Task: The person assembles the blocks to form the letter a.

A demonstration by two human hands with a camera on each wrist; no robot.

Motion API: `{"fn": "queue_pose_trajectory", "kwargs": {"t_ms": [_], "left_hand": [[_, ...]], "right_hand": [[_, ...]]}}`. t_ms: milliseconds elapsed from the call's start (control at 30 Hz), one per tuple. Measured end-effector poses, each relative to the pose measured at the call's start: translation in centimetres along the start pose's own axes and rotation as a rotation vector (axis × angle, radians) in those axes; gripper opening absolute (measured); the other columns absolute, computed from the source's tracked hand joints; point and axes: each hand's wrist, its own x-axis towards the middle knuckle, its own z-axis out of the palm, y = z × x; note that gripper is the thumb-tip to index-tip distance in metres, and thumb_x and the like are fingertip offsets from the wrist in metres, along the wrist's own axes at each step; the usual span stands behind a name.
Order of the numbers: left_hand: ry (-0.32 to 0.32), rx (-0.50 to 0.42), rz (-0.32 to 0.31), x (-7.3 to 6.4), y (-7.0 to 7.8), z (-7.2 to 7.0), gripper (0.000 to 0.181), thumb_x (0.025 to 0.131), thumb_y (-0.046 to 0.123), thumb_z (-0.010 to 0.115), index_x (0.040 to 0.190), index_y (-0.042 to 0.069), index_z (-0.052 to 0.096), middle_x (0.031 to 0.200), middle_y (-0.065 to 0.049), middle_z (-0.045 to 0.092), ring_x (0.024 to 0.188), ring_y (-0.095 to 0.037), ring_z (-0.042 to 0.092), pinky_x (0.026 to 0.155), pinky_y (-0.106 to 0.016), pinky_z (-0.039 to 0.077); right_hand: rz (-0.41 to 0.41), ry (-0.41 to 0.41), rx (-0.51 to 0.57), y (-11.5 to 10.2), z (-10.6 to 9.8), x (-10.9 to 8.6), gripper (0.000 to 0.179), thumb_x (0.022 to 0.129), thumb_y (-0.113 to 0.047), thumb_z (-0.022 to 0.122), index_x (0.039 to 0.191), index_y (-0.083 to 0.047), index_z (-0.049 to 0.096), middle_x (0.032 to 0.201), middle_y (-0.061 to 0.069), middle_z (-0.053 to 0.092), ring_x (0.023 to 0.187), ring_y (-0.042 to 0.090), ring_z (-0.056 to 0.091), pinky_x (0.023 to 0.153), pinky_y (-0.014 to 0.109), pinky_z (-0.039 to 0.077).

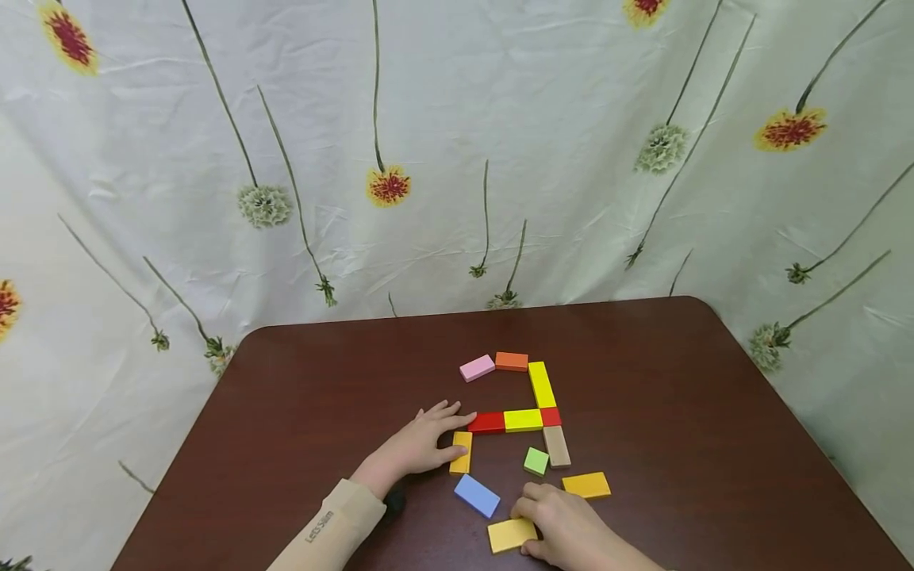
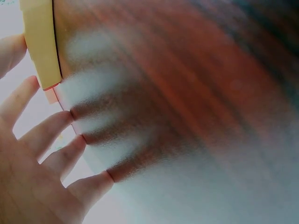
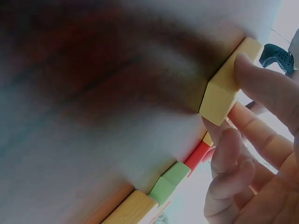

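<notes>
My left hand (image 1: pixel 421 440) is spread flat on the table, its thumb against an orange-yellow block (image 1: pixel 461 454) and its index fingertip at the end of a red block (image 1: pixel 487 423). In the left wrist view a yellow block (image 2: pixel 42 42) lies by the thumb and index finger of that hand. At the near side, my right hand (image 1: pixel 560 519) pinches a pale yellow block (image 1: pixel 508 535) between thumb and fingers. The right wrist view shows the thumb on this pale yellow block (image 3: pixel 229 84). A blue block (image 1: pixel 477 496) lies between the hands.
Beyond the hands, a yellow block (image 1: pixel 523 420), small red block (image 1: pixel 551 416), long yellow block (image 1: pixel 542 385), orange block (image 1: pixel 512 362) and pink block (image 1: pixel 477 367) form a bent line. A tan block (image 1: pixel 557 446), green block (image 1: pixel 536 461) and another orange-yellow block (image 1: pixel 587 484) lie nearer.
</notes>
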Motion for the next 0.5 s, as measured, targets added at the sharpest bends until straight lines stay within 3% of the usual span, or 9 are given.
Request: {"fn": "queue_pose_trajectory", "kwargs": {"t_ms": [233, 500], "left_hand": [[0.007, 0.001, 0.005, -0.03, -0.03, 0.03, 0.059, 0.092, 0.034, 0.067, 0.147, 0.023, 0.049, 0.154, -0.016, 0.041, 0.147, -0.039, 0.028, 0.115, -0.066, 0.022], [0.003, -0.005, -0.001, 0.03, 0.02, 0.04, 0.059, 0.091, 0.034, 0.067, 0.146, 0.024, 0.049, 0.154, -0.015, 0.041, 0.147, -0.039, 0.027, 0.115, -0.066, 0.022]], "right_hand": [[0.041, 0.010, -0.007, 0.39, -0.53, -0.67, 0.026, 0.075, -0.025, 0.085, 0.096, -0.015, 0.073, 0.083, -0.011, 0.053, 0.072, 0.002, 0.043, 0.064, 0.020, 0.044], [0.057, 0.085, -0.031, 0.89, -0.23, -0.96, 0.026, 0.073, -0.024, 0.086, 0.094, -0.013, 0.072, 0.084, -0.009, 0.055, 0.071, 0.002, 0.046, 0.063, 0.022, 0.046]]}}
